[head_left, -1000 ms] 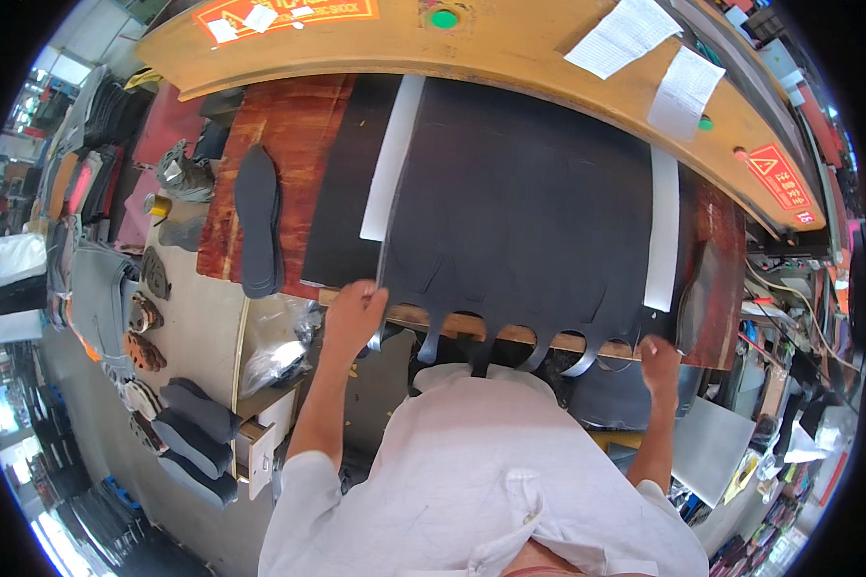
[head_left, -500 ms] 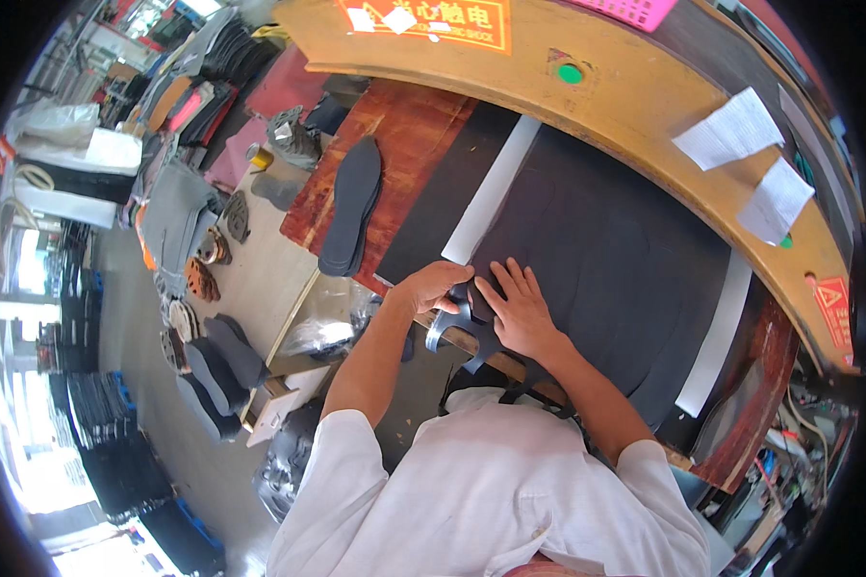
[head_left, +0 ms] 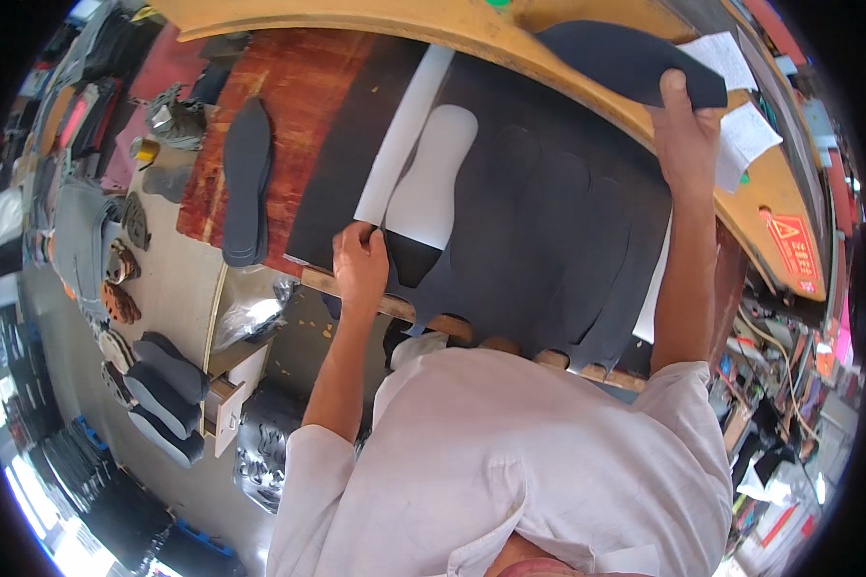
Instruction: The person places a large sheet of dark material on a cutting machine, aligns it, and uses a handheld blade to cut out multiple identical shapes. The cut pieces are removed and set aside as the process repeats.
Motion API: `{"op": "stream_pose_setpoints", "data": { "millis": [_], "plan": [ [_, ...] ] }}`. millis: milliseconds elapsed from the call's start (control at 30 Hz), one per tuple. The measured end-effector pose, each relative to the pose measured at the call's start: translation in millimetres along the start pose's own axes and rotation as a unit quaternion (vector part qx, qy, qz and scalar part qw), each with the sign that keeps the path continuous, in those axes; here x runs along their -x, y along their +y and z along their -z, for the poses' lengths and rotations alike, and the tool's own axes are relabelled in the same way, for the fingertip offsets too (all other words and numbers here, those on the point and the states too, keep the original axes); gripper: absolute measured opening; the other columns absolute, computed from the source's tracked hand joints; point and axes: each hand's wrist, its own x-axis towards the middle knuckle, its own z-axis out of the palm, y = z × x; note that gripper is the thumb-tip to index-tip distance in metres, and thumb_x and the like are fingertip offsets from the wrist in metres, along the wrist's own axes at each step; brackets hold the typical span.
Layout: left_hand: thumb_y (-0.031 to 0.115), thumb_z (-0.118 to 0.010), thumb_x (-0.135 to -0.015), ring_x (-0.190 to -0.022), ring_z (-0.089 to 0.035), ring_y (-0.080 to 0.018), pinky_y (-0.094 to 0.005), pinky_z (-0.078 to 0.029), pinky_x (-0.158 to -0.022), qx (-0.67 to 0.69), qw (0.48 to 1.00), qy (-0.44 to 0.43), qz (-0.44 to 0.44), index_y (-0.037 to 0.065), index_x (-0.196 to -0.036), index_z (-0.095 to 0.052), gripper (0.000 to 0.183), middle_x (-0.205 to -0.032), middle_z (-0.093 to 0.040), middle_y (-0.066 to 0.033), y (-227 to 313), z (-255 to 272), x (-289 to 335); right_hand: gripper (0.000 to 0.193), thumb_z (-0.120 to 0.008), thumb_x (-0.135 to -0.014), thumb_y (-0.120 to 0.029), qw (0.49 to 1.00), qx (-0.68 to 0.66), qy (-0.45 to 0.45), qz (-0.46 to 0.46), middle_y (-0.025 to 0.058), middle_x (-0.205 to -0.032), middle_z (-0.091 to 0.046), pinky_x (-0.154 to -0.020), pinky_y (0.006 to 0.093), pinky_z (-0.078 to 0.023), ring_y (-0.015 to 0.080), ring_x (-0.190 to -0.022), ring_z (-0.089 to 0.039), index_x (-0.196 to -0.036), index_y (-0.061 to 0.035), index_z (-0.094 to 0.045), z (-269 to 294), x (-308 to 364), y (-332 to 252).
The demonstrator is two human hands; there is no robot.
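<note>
My right hand (head_left: 688,135) is raised at the upper right, its thumb across a dark insole (head_left: 616,62) that it holds over the yellow beam. On the bench lies a dark sheet (head_left: 510,221) with several insole outlines cut in it. One insole-shaped gap in the sheet shows a white surface (head_left: 438,163) and a black strip below it. At the left edge of that gap, my left hand (head_left: 359,269) pinches the sheet's narrow margin. Left of it, a stack of dark insoles (head_left: 247,183) rests on the reddish wooden board.
The yellow machine beam (head_left: 318,21) crosses the far side, with papers (head_left: 746,144) on its right part. White strips (head_left: 404,135) lie at both sides of the sheet. A side table (head_left: 178,264) at left carries more insoles (head_left: 168,370) and a can (head_left: 144,150).
My right hand has lifted an insole from the sheet to the upper right, baring the white gap. My left hand stays at the sheet's left edge. The view has shifted right.
</note>
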Motion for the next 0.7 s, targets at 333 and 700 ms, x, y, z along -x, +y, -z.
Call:
{"op": "stream_pose_setpoints", "data": {
  "millis": [333, 700],
  "plan": [
    [0.022, -0.07, -0.097, -0.046, -0.05, -0.0091, -0.0249, -0.03, -0.042, 0.209, 0.749, -0.578, 0.249, 0.003, -0.085, -0.069, 0.022, -0.063, -0.056, -0.0008, 43.1, -20.5, -24.4, 0.083, -0.088, -0.07, -0.008, 0.84, 0.21, -0.458, 0.199, 0.0116, -0.162, -0.051, -0.127, 0.0603, -0.033, 0.0398, -0.155, -0.04, -0.148, -0.0158, -0.063, -80.1, 217.2, 46.0],
    [0.032, -0.065, -0.107, -0.062, -0.069, -0.0156, -0.0281, -0.054, -0.052, 0.301, 0.776, -0.49, 0.259, 0.003, -0.087, -0.066, 0.035, -0.083, -0.068, -0.0063, 51.8, -23.5, 1.2, 0.047, -0.075, -0.102, -0.043, 0.949, 0.083, -0.115, -0.281, 0.0044, -0.077, -0.07, -0.066, 0.036, -0.053, 0.0127, -0.074, -0.062, -0.082, -0.0005, -0.074, -62.6, 154.7, 40.0]
  ]
}}
